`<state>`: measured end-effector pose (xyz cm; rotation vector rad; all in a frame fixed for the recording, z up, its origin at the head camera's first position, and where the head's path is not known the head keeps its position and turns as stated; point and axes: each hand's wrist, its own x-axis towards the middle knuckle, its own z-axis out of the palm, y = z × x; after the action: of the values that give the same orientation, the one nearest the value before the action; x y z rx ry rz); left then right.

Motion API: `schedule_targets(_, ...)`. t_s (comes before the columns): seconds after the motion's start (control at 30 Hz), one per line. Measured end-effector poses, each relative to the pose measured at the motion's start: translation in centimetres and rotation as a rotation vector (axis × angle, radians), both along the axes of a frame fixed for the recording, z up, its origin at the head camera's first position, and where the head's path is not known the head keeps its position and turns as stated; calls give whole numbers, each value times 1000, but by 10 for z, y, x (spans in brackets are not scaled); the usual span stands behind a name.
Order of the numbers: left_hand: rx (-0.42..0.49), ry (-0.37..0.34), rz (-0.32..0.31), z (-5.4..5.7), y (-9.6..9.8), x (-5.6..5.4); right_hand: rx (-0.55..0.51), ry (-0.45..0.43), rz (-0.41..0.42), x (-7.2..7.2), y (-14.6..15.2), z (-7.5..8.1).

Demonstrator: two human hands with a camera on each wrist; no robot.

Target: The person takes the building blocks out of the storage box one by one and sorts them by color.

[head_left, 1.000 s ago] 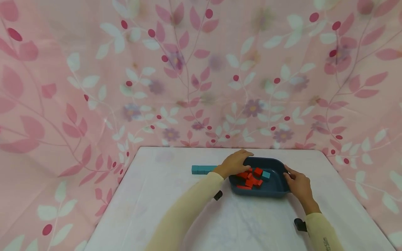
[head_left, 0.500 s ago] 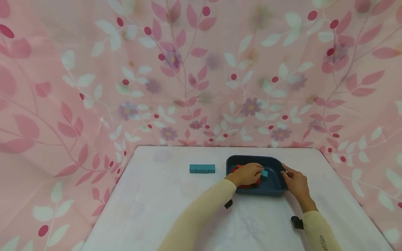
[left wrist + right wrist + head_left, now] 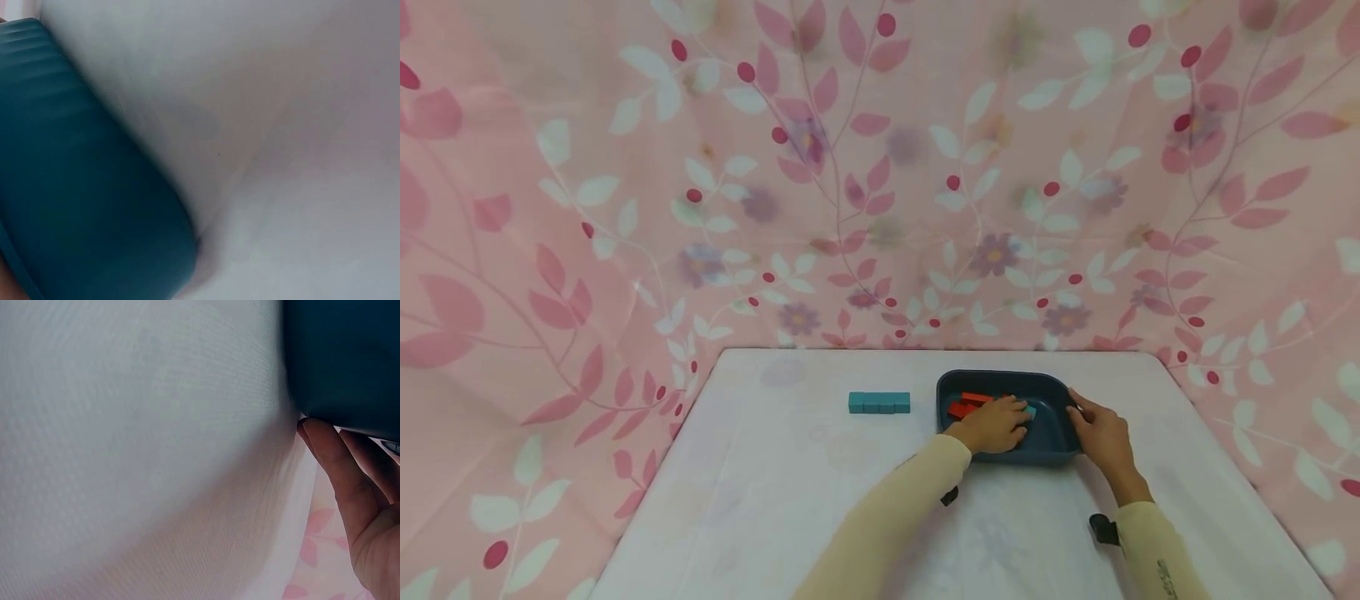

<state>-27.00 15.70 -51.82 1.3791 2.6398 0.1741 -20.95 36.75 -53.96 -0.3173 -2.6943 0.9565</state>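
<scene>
A dark blue rectangular tray (image 3: 1058,433) stands on the table with several red blocks (image 3: 976,399) in it. My left hand (image 3: 992,427) reaches over its front left side, fingers spread above the blocks. At the fingertips a small teal cube (image 3: 1031,412) shows, partly covered; whether the fingers touch it is hidden. My right hand (image 3: 1103,433) holds the tray's right rim, thumb on the near side. In the right wrist view, fingers (image 3: 337,450) lie against the outside of the tray (image 3: 350,362). The left wrist view shows mostly the tray's outer wall (image 3: 94,175).
Left of the tray, several teal cubes (image 3: 879,403) form a straight row. A white cloth (image 3: 760,483) covers the table, and a pink flowered curtain (image 3: 880,208) hangs behind its far edge. A small black device sits at each wrist.
My left hand has come down from the tray's far left rim into the tray, over the blocks, towards the teal cube. The right hand keeps its hold on the rim.
</scene>
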Motion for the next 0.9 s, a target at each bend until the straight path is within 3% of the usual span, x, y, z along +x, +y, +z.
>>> schedule_targets(0.3,38,102,-10,-2,-2,-1,6,11,-1,1,-1,2)
schedule_targets(0.5,24,126,-7,-4,0,0,3,12,-1,2,-1,2)
schedule_targets(0.67,67,56,23,-4,-1,2,2,17,9,2,-1,2)
schedule_targets(0.9,248,-99,46,-14,-9,-4,9,42,5,1,0,0)
